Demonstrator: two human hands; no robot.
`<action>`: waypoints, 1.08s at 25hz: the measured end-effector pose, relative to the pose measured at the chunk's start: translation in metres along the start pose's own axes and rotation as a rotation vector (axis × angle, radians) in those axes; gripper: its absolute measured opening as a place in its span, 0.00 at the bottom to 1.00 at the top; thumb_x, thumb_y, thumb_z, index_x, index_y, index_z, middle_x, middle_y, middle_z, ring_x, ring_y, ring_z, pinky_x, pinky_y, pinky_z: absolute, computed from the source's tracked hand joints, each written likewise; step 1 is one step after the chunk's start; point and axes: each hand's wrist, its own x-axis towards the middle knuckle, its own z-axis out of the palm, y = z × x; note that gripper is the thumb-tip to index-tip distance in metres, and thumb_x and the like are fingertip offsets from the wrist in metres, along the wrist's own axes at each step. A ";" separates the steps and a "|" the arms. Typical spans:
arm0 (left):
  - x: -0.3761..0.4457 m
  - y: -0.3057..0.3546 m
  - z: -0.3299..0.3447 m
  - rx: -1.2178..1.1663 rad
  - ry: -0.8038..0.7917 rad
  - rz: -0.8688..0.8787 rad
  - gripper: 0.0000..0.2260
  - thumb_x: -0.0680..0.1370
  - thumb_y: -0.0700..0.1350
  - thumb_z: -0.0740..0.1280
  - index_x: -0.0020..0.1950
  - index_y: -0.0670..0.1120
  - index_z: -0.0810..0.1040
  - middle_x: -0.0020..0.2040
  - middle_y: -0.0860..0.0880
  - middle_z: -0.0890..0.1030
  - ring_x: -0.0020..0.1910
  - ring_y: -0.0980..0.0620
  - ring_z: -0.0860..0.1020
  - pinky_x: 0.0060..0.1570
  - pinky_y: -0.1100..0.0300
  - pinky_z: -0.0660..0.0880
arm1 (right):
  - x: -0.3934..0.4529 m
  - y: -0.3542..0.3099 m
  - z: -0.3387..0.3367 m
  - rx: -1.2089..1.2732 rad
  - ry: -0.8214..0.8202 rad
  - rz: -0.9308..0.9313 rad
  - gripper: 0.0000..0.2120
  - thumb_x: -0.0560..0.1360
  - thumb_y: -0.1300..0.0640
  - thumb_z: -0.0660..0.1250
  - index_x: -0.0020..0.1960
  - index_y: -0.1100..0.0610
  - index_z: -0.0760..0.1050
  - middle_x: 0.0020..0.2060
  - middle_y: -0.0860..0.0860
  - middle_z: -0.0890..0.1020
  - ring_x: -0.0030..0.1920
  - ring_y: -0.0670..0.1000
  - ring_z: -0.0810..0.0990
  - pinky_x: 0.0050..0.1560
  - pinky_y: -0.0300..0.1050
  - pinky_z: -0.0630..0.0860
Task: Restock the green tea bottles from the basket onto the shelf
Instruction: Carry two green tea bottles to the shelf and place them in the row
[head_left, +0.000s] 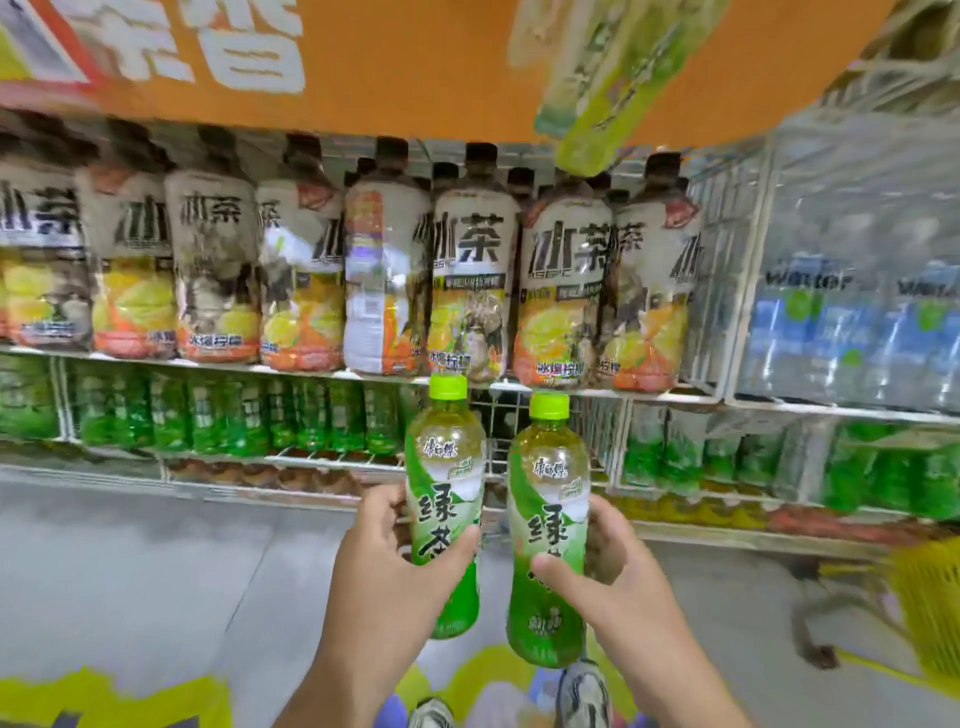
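Two green tea bottles stood upright in the person's grip, long axes vertical, caps up, both just in front of the gap in the green-tea shelf (332, 460). The left bottle (445, 499) was closed in the left hand (387, 577), thumb across the label, its cap nearly level with the gap's upper edge. The right bottle (545, 530) sat just beside it, slightly lower and nearer the camera, wrapped by the right hand (608, 582). The gap lay straight ahead of and beyond both bottles, so the left hand looked marginally nearer to it. Left of the gap stood a row of green bottles (218, 415); above it, the lemon tea bottles (467, 270) overhung, likely limiting clearance. The yellow basket (930, 608) waited well off to the gap's right.
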 end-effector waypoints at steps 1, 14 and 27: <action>0.003 -0.015 0.006 0.004 -0.007 -0.029 0.23 0.61 0.61 0.77 0.53 0.64 0.75 0.47 0.60 0.86 0.45 0.61 0.84 0.38 0.45 0.84 | 0.003 0.018 -0.001 0.004 -0.005 0.031 0.25 0.69 0.64 0.79 0.61 0.43 0.78 0.54 0.45 0.87 0.55 0.45 0.85 0.50 0.35 0.80; 0.102 -0.138 0.100 -0.044 -0.043 -0.103 0.18 0.64 0.55 0.78 0.50 0.65 0.77 0.47 0.61 0.86 0.48 0.61 0.84 0.46 0.59 0.79 | 0.125 0.149 -0.037 0.045 0.082 0.122 0.21 0.73 0.67 0.75 0.62 0.53 0.77 0.51 0.47 0.88 0.52 0.45 0.86 0.46 0.35 0.80; 0.271 -0.173 0.163 0.234 0.132 0.026 0.11 0.72 0.50 0.79 0.46 0.49 0.79 0.44 0.53 0.83 0.44 0.54 0.81 0.42 0.69 0.73 | 0.316 0.195 -0.051 -0.022 0.106 0.057 0.22 0.70 0.49 0.79 0.64 0.47 0.81 0.52 0.45 0.88 0.54 0.50 0.86 0.65 0.57 0.78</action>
